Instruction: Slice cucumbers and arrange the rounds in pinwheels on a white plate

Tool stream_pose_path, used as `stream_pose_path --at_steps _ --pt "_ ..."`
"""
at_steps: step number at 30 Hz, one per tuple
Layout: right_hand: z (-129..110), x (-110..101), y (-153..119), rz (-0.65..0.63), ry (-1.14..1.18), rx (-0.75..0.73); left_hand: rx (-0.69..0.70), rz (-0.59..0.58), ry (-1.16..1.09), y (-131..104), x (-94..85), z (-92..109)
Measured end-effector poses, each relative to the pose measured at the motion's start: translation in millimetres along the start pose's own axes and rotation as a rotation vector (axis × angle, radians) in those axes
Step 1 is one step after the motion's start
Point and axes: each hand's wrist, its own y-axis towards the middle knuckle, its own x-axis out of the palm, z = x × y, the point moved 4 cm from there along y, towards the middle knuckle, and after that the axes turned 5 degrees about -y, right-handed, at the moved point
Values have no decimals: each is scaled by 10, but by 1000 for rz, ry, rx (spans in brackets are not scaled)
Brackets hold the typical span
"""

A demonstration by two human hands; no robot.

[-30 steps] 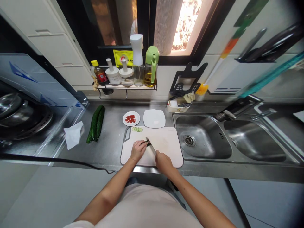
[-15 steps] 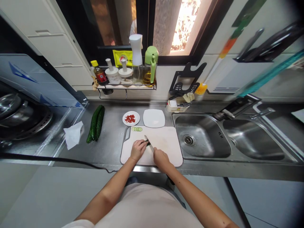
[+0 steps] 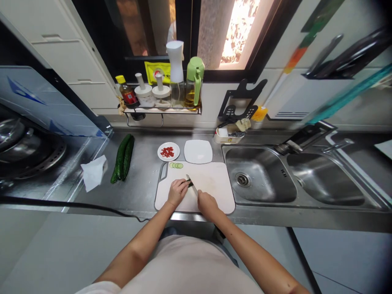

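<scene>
On the white cutting board [image 3: 214,185], my left hand [image 3: 178,192] presses its fingers on a small dark green piece [image 3: 190,183], which looks like cucumber. My right hand [image 3: 207,203] is closed round the handle of a knife [image 3: 194,189], whose blade lies against that piece, just right of my left fingertips. Several thin cucumber slices [image 3: 176,165] overlap in a row at the board's top left. Behind the board are a round plate [image 3: 168,152] with chopped red bits and a square white plate [image 3: 198,151].
Whole cucumbers [image 3: 123,158] and a white paper [image 3: 94,172] lie on the steel counter at left. A double sink [image 3: 260,175] is at right. A shelf [image 3: 163,110] with bottles and jars hangs behind; a pot [image 3: 18,143] stands far left.
The whole view has shifted very slightly. Both hands and the knife stay in nearly the same place on the board.
</scene>
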Motion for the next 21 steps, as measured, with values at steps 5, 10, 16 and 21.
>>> stream_pose_path --at_steps 5,10,16,21 --pt "-16 -3 91 19 8 -4 0 0 1 6 -2 0" --pt "-40 -9 143 60 14 -21 3 8 0 10 -9 6" --pt "-36 26 83 50 13 -6 -3 -1 14 13 -14 10" --pt "-14 73 10 1 -1 13 -7 -4 27 9 -12 6"
